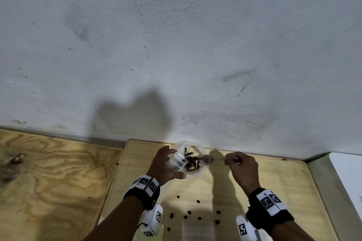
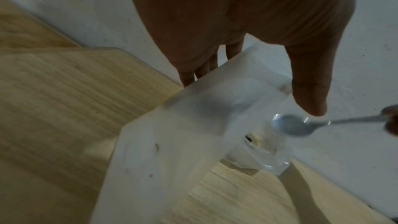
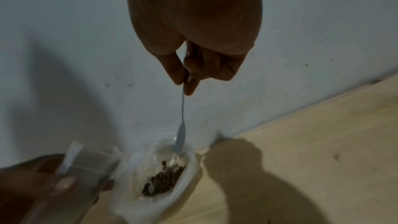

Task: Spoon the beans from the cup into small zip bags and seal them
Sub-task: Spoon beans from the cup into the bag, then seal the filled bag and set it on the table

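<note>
Head view showed the left hand (image 1: 166,164) gripping a small zip bag (image 1: 177,161) beside the cup (image 1: 191,159) of beans (image 1: 193,163), likely to shorten the transfer. The right hand (image 1: 242,168) pinched a seemingly empty spoon (image 1: 207,159) at the rim, poised to scoop.

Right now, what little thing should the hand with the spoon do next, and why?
Probably dip the spoon down into the beans and scoop. Its bowl looks empty and sits at the rim of the cup, held by the right hand. The left hand holds a zip bag beside the cup, ready.
</note>
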Available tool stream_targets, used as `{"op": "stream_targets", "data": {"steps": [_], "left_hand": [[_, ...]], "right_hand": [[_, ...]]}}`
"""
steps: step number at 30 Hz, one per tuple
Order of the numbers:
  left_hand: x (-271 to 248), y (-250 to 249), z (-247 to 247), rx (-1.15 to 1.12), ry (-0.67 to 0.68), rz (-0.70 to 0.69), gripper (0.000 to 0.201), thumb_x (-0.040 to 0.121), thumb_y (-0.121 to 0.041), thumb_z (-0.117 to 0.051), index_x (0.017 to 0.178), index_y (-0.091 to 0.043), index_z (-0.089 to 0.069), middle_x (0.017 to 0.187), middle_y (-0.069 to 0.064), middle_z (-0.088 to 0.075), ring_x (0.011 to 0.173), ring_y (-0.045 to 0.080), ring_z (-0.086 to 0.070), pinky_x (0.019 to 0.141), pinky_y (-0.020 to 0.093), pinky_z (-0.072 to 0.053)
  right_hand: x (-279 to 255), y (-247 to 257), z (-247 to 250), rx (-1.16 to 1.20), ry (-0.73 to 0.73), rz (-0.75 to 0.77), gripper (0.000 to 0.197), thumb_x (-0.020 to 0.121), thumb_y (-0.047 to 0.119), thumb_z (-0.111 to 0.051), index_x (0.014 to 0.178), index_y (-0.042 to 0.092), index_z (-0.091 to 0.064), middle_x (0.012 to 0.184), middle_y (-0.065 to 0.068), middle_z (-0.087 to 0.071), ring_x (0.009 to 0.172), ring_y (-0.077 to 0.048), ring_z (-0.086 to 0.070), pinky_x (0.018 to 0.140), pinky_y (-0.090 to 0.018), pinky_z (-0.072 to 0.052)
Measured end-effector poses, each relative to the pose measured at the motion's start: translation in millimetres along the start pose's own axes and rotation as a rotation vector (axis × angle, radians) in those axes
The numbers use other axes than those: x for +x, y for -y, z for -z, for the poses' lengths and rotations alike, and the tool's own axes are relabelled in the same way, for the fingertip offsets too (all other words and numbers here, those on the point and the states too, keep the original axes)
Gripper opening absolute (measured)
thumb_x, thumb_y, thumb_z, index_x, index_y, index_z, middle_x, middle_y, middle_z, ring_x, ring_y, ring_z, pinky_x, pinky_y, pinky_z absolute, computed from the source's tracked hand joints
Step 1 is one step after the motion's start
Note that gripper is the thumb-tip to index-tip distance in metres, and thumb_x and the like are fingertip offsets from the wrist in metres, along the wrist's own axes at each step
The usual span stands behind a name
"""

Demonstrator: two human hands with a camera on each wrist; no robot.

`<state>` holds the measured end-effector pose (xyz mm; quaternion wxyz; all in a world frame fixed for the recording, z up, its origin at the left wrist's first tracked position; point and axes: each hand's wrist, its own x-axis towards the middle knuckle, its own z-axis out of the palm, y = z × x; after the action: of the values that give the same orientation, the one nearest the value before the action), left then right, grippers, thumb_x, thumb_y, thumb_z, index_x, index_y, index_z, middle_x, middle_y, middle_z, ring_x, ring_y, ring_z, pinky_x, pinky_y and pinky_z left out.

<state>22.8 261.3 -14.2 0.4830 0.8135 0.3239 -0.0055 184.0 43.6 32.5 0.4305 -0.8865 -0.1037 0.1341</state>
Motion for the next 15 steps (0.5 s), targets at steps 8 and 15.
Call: {"op": "stream_targets", "data": {"steps": [8, 15], "left_hand": [[-21.5, -13.3, 21.6, -0.165, -0.106, -0.071, 0.088, 0.043, -0.045, -0.094, 0.121, -0.032, -0.055, 0.113, -0.009, -0.065, 0.099, 0.007, -0.064, 0.079, 0.016, -0.051], [-40.9, -61.3, 50.4, -0.181, 0.011, -0.293, 0.093, 0.050, -0.037, -0.095, 0.131, -0.026, -0.052, 0.123, -0.014, -0.060, 0.109, -0.002, -0.058, 0.089, 0.009, -0.046]], "right_hand": [[-8.4, -1.6, -14.4, -0.514, 0.395, -0.139, 0.061, 0.077, 0.052, -0.075, 0.130, 0.025, -0.063, 0.125, -0.001, -0.066, 0.107, -0.020, -0.065, 0.086, -0.031, -0.050], [-49.5, 90.5, 34.0, -0.004, 0.424, 0.213, 0.021, 0.098, 0.024, -0.060, 0.117, 0.027, -0.068, 0.076, -0.006, -0.066, 0.055, -0.004, -0.056, 0.058, -0.023, -0.046]]}}
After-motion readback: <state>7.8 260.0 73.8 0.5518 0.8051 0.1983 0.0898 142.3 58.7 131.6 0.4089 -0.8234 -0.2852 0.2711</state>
